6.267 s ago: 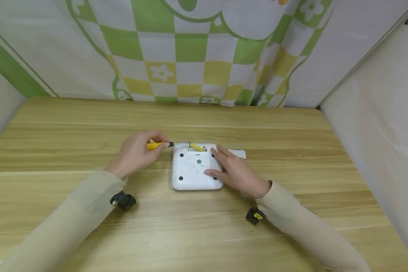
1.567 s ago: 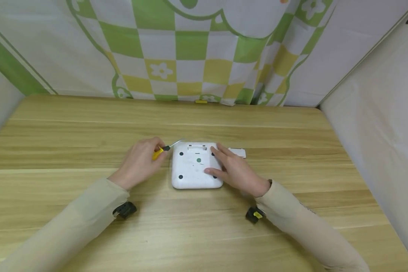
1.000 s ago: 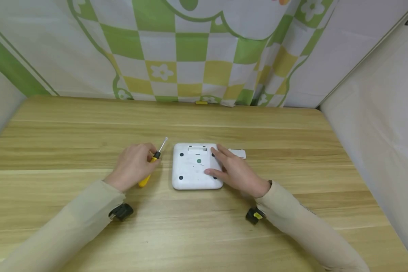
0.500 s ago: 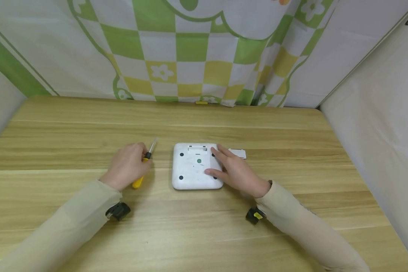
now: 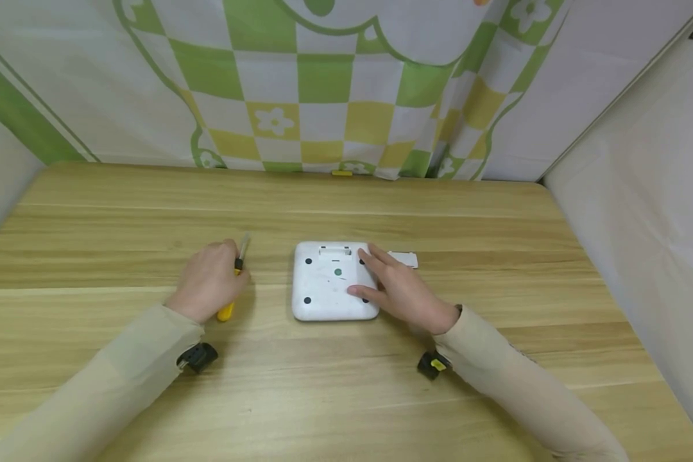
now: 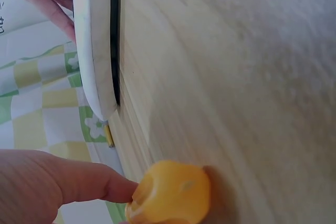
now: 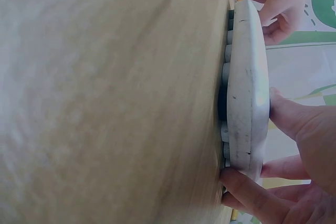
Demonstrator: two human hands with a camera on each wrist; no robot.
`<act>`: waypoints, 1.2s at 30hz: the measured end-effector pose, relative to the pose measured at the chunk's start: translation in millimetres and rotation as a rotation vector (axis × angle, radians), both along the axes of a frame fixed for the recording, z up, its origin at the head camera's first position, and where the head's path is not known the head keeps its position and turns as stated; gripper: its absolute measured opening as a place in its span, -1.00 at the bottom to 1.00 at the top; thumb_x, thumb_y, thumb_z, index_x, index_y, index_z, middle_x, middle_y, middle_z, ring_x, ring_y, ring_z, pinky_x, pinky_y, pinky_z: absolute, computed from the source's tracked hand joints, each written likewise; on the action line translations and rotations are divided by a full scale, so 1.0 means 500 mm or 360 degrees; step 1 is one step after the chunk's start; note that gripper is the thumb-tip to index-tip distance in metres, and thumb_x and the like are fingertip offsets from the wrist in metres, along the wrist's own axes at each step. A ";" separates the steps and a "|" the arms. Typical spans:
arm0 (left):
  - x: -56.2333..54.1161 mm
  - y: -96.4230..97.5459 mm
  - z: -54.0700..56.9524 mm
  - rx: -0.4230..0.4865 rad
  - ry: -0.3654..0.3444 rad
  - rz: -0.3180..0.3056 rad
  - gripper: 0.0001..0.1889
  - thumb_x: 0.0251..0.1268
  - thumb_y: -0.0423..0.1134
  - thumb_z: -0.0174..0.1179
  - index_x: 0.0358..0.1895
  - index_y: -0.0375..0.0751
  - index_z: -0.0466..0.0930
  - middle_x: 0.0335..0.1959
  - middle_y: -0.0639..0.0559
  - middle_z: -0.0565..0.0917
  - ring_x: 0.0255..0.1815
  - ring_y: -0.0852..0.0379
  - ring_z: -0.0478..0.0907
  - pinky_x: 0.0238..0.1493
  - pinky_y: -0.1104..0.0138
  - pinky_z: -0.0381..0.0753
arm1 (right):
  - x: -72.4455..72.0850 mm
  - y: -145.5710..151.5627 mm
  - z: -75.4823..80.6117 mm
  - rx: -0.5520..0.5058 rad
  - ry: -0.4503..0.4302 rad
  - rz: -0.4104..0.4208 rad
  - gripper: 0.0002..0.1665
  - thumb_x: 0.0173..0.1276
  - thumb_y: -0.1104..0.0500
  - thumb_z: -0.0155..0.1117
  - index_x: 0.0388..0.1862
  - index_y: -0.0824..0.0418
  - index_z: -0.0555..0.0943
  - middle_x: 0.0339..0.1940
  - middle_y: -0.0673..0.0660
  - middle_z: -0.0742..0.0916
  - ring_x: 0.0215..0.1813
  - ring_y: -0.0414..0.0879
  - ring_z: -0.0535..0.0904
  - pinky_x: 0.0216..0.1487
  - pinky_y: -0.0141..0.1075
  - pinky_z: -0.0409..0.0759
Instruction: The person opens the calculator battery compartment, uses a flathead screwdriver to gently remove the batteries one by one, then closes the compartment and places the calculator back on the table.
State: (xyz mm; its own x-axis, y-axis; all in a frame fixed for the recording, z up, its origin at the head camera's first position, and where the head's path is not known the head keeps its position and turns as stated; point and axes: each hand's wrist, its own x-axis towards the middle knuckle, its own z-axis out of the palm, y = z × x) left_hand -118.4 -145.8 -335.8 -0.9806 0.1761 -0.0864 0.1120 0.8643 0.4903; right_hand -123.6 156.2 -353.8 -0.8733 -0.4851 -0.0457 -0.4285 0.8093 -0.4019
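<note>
A white calculator (image 5: 329,282) lies face down in the middle of the table, its keys (image 7: 226,72) showing underneath in the right wrist view. Its battery compartment (image 5: 335,252) is uncovered. My left hand (image 5: 208,279), left of the calculator, holds a screwdriver (image 5: 226,312) by its yellow handle, shaft pointing away from me. In the left wrist view the thumb presses the handle end (image 6: 173,190), low over the tabletop. My right hand (image 5: 404,292) grips the calculator's right side, thumb and a finger on its back, other fingers down along the edge.
The white battery cover (image 5: 404,259) lies just right of the calculator, partly behind my right hand. A yellow battery (image 5: 342,172) lies at the table's back edge, against the checkered curtain (image 5: 323,122). White walls border both sides of the wooden table (image 5: 335,398).
The yellow battery has left the compartment, where the screwdriver tip was, and lies by the curtain. My left hand has drawn left and lowered the screwdriver, turning it upright-pointing. My right hand stayed put.
</note>
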 end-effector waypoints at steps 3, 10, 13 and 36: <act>-0.001 -0.003 0.000 -0.0034 -0.0026 0.0014 -0.79 0.19 -0.33 0.11 -0.32 -0.50 0.42 -0.55 -0.17 0.45 -0.67 0.06 0.39 -0.74 0.33 0.35 | 0.000 0.000 0.000 0.0007 -0.0002 -0.0006 -0.14 0.31 -0.18 0.23 0.43 0.27 0.28 0.46 0.34 0.29 0.39 0.16 0.35 0.31 -0.05 0.40; -0.005 -0.008 0.001 -0.0091 -0.0056 0.0038 -0.75 0.19 -0.31 0.10 -0.30 -0.53 0.41 -0.51 -0.23 0.45 -0.61 0.00 0.40 -0.70 0.30 0.36 | 0.000 -0.001 0.001 0.0003 -0.0003 -0.0003 -0.15 0.32 -0.17 0.22 0.43 0.27 0.27 0.47 0.35 0.29 0.39 0.17 0.35 0.30 -0.05 0.41; -0.006 -0.010 0.000 -0.0093 -0.0062 0.0038 -0.75 0.19 -0.31 0.09 -0.30 -0.54 0.40 -0.50 -0.24 0.45 -0.61 -0.01 0.40 -0.70 0.30 0.37 | 0.001 -0.001 0.002 -0.0002 0.0002 0.0002 -0.15 0.32 -0.17 0.22 0.43 0.27 0.28 0.46 0.35 0.29 0.39 0.17 0.36 0.30 -0.05 0.41; -0.005 -0.010 -0.001 -0.0186 -0.0107 0.0043 -0.68 0.21 -0.24 0.11 -0.22 -0.54 0.38 -0.49 -0.24 0.47 -0.59 -0.03 0.42 -0.68 0.27 0.36 | 0.001 0.001 0.002 -0.0015 -0.0010 0.0002 -0.14 0.31 -0.17 0.23 0.43 0.28 0.27 0.47 0.34 0.29 0.40 0.15 0.34 0.31 -0.05 0.40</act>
State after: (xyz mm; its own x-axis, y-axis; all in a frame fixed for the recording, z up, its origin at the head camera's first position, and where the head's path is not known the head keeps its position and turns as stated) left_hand -120.7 -150.7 -336.5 -0.9761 0.1346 -0.1705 0.0582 0.9183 0.3916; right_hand -122.9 156.6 -352.5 -0.8723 -0.4868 -0.0469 -0.4270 0.8049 -0.4122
